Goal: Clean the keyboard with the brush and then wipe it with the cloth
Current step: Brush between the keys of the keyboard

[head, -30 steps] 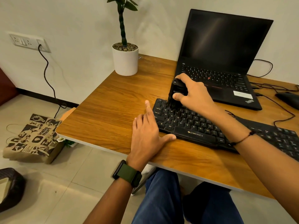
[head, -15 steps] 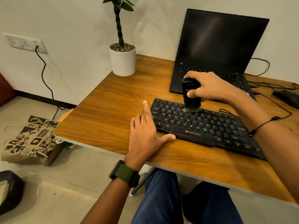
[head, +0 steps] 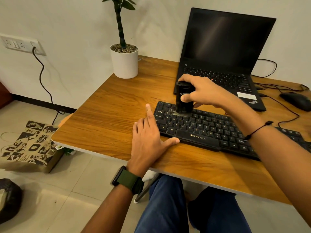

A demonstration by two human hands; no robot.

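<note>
A black Zebronics keyboard (head: 200, 130) lies on the wooden desk (head: 114, 118), in front of the laptop. My right hand (head: 204, 92) grips a black cylindrical brush (head: 183, 98) upright, its bristles pressed on the keys near the keyboard's upper left. My left hand (head: 148, 140) rests flat on the desk against the keyboard's left end, fingers spread, thumb along the front edge. No cloth is in view.
An open black laptop (head: 225, 52) stands behind the keyboard. A white plant pot (head: 124, 63) sits at the desk's back left, a black mouse (head: 297, 100) and cables at the right. A paper bag (head: 32, 145) lies on the floor to the left.
My right hand has swept the brush back left along the upper key rows after moving right half a second ago. My left hand has stayed in place.
</note>
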